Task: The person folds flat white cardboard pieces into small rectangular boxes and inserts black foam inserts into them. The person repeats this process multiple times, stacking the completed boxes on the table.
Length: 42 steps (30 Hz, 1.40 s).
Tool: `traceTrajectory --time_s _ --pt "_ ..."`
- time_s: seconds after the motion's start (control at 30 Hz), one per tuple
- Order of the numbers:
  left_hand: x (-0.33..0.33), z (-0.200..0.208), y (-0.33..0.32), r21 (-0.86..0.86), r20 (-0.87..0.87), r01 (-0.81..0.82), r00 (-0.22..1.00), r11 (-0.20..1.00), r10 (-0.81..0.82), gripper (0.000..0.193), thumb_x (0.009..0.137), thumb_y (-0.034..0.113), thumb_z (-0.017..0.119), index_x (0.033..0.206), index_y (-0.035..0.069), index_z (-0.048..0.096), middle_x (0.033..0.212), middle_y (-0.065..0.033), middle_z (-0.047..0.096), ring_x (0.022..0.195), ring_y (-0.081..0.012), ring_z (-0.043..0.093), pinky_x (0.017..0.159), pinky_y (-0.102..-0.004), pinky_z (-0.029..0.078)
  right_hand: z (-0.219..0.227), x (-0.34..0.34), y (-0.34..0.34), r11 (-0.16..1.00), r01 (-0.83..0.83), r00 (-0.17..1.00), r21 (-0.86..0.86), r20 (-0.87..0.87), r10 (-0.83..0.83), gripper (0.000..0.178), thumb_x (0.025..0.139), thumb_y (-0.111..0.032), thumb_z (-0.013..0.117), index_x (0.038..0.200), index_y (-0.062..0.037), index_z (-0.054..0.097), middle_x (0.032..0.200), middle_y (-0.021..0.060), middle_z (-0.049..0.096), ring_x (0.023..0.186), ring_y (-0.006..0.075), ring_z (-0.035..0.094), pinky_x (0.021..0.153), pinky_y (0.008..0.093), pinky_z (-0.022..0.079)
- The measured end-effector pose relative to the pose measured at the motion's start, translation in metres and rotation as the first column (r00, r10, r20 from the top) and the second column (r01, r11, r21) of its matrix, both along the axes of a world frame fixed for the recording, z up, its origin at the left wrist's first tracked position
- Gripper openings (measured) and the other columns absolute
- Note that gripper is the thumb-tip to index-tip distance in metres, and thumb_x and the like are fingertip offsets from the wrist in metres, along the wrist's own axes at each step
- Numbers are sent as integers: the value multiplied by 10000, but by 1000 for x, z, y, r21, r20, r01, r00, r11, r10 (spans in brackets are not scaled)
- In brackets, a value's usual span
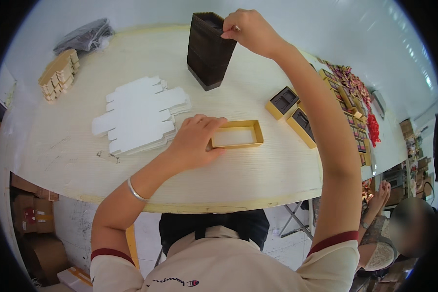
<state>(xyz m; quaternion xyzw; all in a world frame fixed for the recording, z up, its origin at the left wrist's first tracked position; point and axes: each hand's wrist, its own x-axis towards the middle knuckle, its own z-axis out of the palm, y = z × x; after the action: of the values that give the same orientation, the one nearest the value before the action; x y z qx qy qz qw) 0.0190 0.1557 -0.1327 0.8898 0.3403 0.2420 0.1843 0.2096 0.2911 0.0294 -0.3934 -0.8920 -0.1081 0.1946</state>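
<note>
My left hand (pixel 193 141) grips the left end of a small gold open-topped box (pixel 238 145) on the table, fingers along its far side and thumb near its front corner. Pale surface shows inside the box. Farther away stands a tall stack of black insert trays (pixel 209 56). At its top right edge my right hand (pixel 246 31) is closed in a pinch on a black insert tray; the fingers partly hide the hold. Two gold boxes with black inserts, one behind (pixel 283 100) and one in front (pixel 302 124), rest to the right, the front one partly behind my right forearm.
A pile of flat white carton blanks (pixel 138 114) lies left of my left hand. Farther left are stacked cream card pieces (pixel 58 74) and a dark plastic-wrapped bundle (pixel 85 35). Filled gold boxes (pixel 348 100) and red wrapped items (pixel 373 129) cover the right side. Another person (pixel 379 228) sits at right.
</note>
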Motion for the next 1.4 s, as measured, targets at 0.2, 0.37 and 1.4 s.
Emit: traceTrajectory --time_s 0.2,0.37,1.4 --pt "0 1 -1 -13 -11 -36 999 999 36 659 750 281 741 1316 109 449 1202 -90 579 1118 -278 468 1009 -427 331 -3 14 13 922 -145 916 -358 -400 -11 144 873 -194 673 865 -51 685 815 16 645 816 128 564 752 301 451" --pt "1 -1 -1 -5 -2 -25 1000 1000 25 655 753 273 742 1315 110 448 1210 -98 567 1092 -287 485 972 -415 376 7 5 5 993 42 743 112 -667 44 164 955 -197 538 962 -47 603 782 93 603 712 188 508 666 326 432" --pt "-49 76 114 -73 483 -209 848 975 218 875 791 378 743 1462 138 235 1505 -113 267 1335 -322 328 1068 -492 298 16 33 -37 859 -88 983 -505 -184 -7 50 800 10 613 848 4 600 945 69 630 914 224 578 849 322 452"
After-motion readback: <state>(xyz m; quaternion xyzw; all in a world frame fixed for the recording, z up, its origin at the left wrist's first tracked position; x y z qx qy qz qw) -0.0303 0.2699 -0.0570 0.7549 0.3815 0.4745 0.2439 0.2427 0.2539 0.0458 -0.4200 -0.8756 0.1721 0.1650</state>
